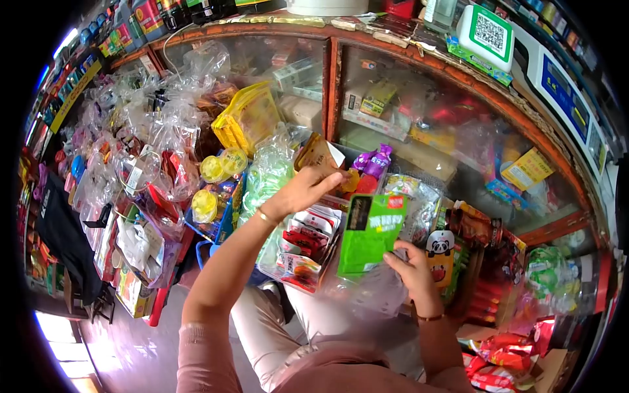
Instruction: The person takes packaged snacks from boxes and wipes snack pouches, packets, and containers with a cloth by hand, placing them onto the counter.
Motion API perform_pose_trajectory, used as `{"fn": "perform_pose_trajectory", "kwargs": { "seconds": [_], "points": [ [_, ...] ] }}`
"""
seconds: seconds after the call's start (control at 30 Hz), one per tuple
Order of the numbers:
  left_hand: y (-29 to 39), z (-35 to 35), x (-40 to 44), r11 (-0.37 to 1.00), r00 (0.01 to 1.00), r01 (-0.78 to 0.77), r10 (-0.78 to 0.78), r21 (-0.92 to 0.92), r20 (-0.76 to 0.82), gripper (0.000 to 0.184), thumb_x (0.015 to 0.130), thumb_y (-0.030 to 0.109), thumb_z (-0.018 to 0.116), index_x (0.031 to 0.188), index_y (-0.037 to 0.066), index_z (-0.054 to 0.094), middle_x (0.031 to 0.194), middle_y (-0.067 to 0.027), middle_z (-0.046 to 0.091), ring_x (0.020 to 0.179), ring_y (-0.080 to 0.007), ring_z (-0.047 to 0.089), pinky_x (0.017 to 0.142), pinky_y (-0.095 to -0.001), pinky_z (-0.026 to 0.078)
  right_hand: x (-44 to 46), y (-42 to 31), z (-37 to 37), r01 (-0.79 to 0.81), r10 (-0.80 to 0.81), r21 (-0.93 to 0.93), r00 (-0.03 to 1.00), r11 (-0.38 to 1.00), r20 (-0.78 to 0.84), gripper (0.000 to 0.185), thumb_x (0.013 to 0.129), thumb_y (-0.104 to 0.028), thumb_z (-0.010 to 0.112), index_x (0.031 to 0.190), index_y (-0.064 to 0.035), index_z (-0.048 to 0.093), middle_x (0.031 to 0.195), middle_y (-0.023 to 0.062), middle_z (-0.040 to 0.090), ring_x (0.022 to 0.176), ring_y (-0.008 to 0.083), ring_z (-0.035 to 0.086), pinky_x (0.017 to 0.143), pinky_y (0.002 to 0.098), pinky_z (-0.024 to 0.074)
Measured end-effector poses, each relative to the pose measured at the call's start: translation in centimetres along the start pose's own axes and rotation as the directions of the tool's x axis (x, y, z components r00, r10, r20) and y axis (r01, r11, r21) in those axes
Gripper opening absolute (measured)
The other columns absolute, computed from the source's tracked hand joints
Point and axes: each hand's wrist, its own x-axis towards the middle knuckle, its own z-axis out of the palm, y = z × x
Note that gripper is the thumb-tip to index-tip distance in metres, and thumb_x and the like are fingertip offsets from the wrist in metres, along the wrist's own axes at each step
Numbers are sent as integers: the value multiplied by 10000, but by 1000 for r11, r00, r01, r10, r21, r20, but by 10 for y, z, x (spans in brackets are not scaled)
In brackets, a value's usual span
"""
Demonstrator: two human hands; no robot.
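My right hand (411, 270) pinches the lower right edge of a flat green packet (372, 237), which has a black panel at its upper left. Under that hand and the packet lies a clear plastic bag (370, 291). Reaching over the display, my left hand (311, 187) has its fingertips at a small yellow item (351, 180), beside purple packets (373, 161). Its fingers are bent together; what they hold, if anything, is hidden. Below my left wrist sits a clear tray of red and white packets (304, 249).
Plastic-wrapped goods (151, 131) crowd the left side. A glass cabinet with a wooden frame (333, 85) runs behind. On its top stand a QR code sign (488, 36) and a blue and white device (563, 85). A panda packet (440, 252) is right of my right hand.
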Motion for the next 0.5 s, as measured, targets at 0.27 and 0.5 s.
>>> {"fn": "perform_pose_trajectory", "kwargs": {
  "seconds": [0.27,0.5],
  "points": [
    [38,-21,-3,968,911,216,-248,-131,-330,243,874,200,596,888,-38,639,624,-27,598,565,-51,520,519,-246,437,-2,-15,8,131,-134,61,990,990,46,321,840,-29,592,1157,-12,545,1015,52,618,885,79,529,766,181,411],
    [-11,-43,28,957,738,290,-201,32,-645,262,856,216,604,841,-44,633,570,-112,564,486,-153,517,499,-315,427,-62,4,-49,71,-76,-55,992,996,-105,115,861,-61,543,942,-2,598,937,76,641,872,118,557,791,241,413]
  ]
}}
